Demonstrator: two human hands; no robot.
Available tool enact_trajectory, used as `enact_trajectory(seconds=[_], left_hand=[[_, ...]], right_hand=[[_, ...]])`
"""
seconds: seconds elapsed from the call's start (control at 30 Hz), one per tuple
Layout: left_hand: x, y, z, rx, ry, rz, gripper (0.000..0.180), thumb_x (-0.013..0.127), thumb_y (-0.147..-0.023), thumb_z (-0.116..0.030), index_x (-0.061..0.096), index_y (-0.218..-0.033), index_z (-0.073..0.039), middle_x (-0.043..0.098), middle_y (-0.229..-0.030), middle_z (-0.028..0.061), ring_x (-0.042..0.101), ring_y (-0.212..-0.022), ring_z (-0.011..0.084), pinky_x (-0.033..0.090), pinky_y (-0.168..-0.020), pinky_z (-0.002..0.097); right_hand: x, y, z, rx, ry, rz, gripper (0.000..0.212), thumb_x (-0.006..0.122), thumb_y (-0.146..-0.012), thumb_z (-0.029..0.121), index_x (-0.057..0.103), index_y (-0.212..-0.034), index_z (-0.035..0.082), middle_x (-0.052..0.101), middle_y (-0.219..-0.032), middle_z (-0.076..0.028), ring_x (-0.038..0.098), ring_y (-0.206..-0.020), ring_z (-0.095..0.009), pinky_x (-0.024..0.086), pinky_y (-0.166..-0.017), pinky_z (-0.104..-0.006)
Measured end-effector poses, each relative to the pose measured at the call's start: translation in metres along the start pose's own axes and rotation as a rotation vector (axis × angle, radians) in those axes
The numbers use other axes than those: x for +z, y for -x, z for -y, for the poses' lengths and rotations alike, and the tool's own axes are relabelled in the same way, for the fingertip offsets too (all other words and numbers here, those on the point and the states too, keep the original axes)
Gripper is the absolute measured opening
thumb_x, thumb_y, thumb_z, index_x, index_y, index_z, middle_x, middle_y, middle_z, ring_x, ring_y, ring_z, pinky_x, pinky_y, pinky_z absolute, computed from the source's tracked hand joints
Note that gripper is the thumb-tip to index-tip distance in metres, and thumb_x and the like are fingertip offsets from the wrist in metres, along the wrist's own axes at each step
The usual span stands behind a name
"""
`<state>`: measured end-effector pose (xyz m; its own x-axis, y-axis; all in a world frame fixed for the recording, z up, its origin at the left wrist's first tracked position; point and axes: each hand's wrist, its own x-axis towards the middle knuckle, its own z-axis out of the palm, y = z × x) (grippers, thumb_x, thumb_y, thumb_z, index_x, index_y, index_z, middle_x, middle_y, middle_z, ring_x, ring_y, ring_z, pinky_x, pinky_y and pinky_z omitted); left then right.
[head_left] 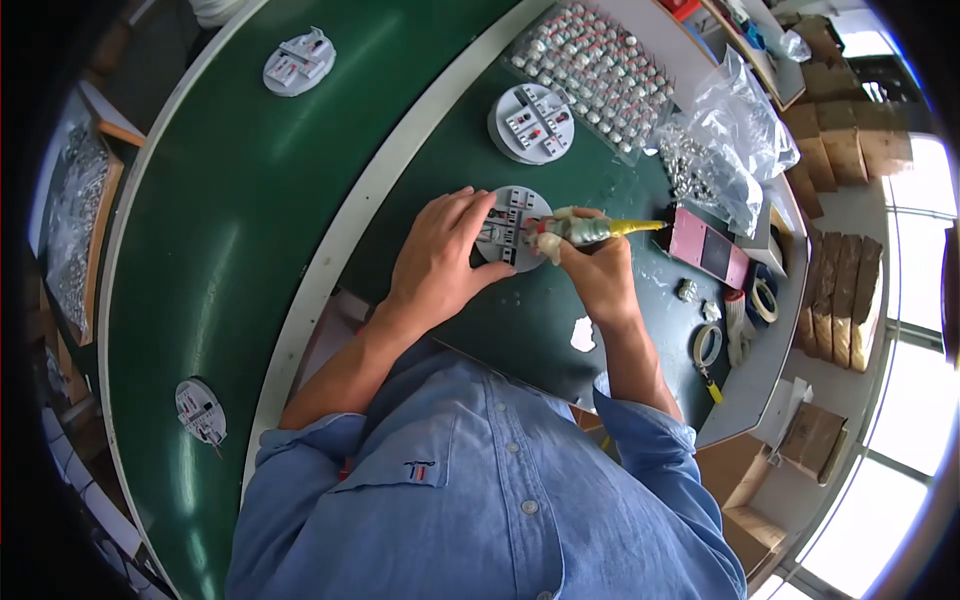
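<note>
Handling first, quick: how did the round grey component base (pixel 514 226) look?

— Light and stiff, I judged, probably moulded plastic. The small blocks on its face seemed easy to knock, so the rim was the place to take hold. Smooth edge; it might have spun on the green workbench (pixel 535 325) if left unbraced.

— Location?

— On the workbench, just off mid-view toward 1 o'clock. A second round base (pixel 533 123) sat apart from it, at its 12 o'clock.

— Hands?

— Apart from each other. Left hand (pixel 438 248) came in from 9 o'clock and held the rim, fingers near 10, thumb near 6. Pressure: couldn't tell. Right hand (pixel 600 275), at 4 o'clock, was wrapped around what looked like an electric screwdriver (pixel 587 231), yellow tail toward 3, nose toward 9.

— Tool handling?

— Rigid, likely the heavier of the two. The taped barrel looked the surest grip.

— Hidden bits?

— Left fingers covered the base's 9 o'clock edge; the screwdriver's nose and the right hand hid part of its 3 o'clock side. Couldn't see the bit tip, or whether it touched anything. Pale lump (pixel 549 246) by the nose: finger cover or loose part, unclear. Underside out of sight.
</note>
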<state>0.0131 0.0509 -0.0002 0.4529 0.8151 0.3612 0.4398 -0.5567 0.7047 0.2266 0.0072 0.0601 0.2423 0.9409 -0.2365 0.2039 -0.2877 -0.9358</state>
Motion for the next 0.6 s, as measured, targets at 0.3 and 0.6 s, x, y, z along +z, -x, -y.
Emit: enact_trajectory(seconds=[0.3, 0.6], left_hand=[[0.0, 0.006, 0.005, 0.023, -0.019, -0.02, 0.085, 0.091, -0.078, -0.031, 0.053, -0.147, 0.002, 0.059, -0.142, 0.0254, 0.06, -0.126, 0.0437, 0.046, -0.112, 0.0494], [-0.014, -0.005, -0.006, 0.07, -0.014, -0.034, 0.08, 0.089, -0.08, -0.025, 0.052, -0.144, 0.004, 0.06, -0.138, 0.0228, 0.059, -0.129, 0.0407, 0.045, -0.113, 0.0485]], right_hand=[[-0.005, 0.007, -0.004, -0.562, 0.469, 0.089, 0.038, 0.081, -0.082, 0.0, 0.071, -0.118, 0.001, 0.077, -0.099, -0.012, 0.071, -0.08, -0.023, 0.057, -0.074, -0.0336], [-0.007, 0.005, 0.02, -0.473, 0.574, 0.18, 0.035, 0.082, -0.076, 0.001, 0.074, -0.11, 0.003, 0.078, -0.093, -0.012, 0.07, -0.074, -0.031, 0.056, -0.071, -0.0376]])
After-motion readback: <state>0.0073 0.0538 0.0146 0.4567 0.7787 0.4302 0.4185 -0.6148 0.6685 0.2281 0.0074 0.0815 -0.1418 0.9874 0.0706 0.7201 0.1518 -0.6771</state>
